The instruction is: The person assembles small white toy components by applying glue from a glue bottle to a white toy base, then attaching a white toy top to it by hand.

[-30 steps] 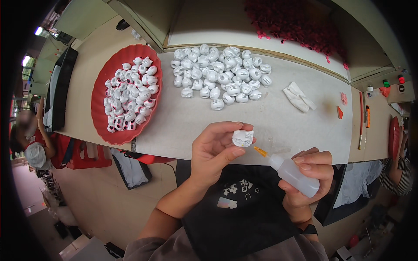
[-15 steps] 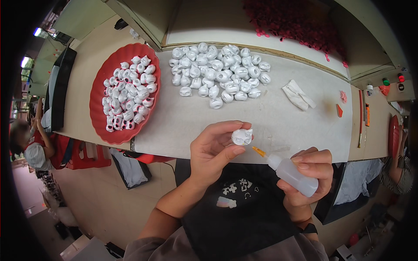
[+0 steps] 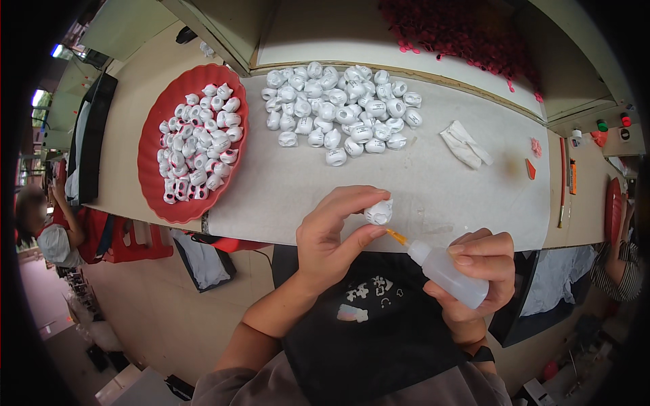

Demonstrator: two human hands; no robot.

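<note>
- The person's left hand (image 3: 332, 240) is bare, with no ring or glove, and the forearm behind it is bare up to the near edge of the view.
- A loose grey-beige short sleeve (image 3: 257, 386) covers the left upper arm at the near edge.
- The right hand (image 3: 477, 271) is likewise bare, its short fingernails unpainted.
- A thin dark band (image 3: 482, 352) circles the right wrist.
- A black fabric apron with a small white printed motif (image 3: 372, 325) covers the lap between both arms.
</note>
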